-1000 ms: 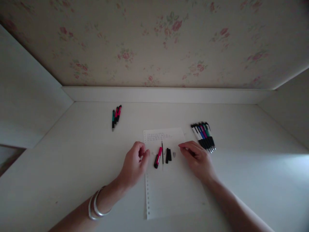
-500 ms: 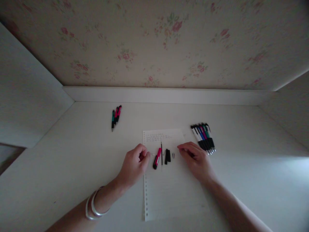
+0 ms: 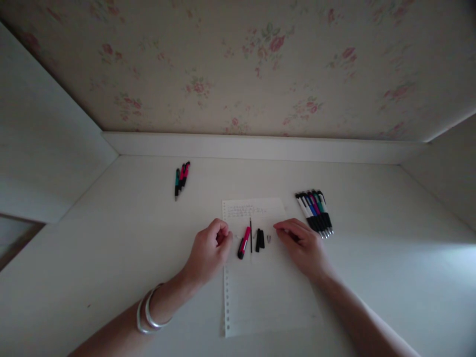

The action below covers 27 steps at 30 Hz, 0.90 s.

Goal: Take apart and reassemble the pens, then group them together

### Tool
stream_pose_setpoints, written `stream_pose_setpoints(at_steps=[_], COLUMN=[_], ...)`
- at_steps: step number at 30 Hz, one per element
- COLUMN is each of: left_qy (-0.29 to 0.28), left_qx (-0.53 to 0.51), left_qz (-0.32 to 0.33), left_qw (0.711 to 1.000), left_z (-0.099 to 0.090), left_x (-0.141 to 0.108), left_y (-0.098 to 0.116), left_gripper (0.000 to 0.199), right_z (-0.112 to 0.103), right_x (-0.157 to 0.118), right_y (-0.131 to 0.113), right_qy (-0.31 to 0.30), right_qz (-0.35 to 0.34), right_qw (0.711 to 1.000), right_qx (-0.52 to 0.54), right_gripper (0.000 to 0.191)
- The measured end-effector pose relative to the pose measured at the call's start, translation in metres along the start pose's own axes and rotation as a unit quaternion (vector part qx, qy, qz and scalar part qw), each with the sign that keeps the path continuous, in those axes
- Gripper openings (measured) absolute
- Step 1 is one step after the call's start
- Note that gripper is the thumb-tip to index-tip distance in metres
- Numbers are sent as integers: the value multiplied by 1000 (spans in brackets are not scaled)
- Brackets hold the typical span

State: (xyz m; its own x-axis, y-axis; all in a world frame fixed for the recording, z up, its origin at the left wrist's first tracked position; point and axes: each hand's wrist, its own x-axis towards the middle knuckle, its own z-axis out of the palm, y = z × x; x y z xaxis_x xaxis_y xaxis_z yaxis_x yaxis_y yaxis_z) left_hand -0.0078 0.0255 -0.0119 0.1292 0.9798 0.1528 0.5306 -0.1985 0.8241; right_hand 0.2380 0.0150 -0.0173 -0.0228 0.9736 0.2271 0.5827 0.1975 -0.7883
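A punched sheet of paper (image 3: 267, 292) with handwriting near its top lies on the white table. On it are a pink and black pen barrel (image 3: 244, 243), a thin dark refill (image 3: 251, 235), black grip pieces (image 3: 260, 240) and small metal tips (image 3: 268, 239). My left hand (image 3: 210, 248), curled with thumb and index finger together, rests left of the pink barrel; whatever may be in it is too small to tell. Right of the metal tips is my right hand (image 3: 301, 245), its fingers bent and pressed together, their contents hidden.
Several pens (image 3: 315, 213) lie side by side at the right, just behind my right hand. Three more pens (image 3: 181, 179), green and pink, are at the back left. A raised white ledge (image 3: 260, 147) and a floral wall (image 3: 230, 64) bound the table's back.
The whole view has shifted slightly. Both hands keep nearly the same pose and place beside the pen parts.
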Motion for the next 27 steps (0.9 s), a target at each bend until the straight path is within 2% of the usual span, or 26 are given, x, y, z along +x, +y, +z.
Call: stream_pose_setpoints(at_steps=[9,16,22,25,27], left_qy=[-21,-47,-70,-78,-85], left_qx=[9,83,173,208,222], left_qz=[-3,52,108,118,126], left_qw=[1000,994,977,968,963], left_z=[1,2,5,8,9], left_x=[0,-3,-5,-6,-7], left_y=[1,5,4,3,3], left_gripper=[11,2,19,24,23], right_z=[1,1,3,4,5], right_x=[-1,-1,-4,-2,3], right_y=[1,-1,-3,-9,-17], right_qy=[-13,-24,20,12,-15], right_qz=[12,9,69,44,11], right_qw=[1000,1000,997,997,992], right_qx=[10,1,-11,-64,-126], right_gripper=[18,19,17,22,26])
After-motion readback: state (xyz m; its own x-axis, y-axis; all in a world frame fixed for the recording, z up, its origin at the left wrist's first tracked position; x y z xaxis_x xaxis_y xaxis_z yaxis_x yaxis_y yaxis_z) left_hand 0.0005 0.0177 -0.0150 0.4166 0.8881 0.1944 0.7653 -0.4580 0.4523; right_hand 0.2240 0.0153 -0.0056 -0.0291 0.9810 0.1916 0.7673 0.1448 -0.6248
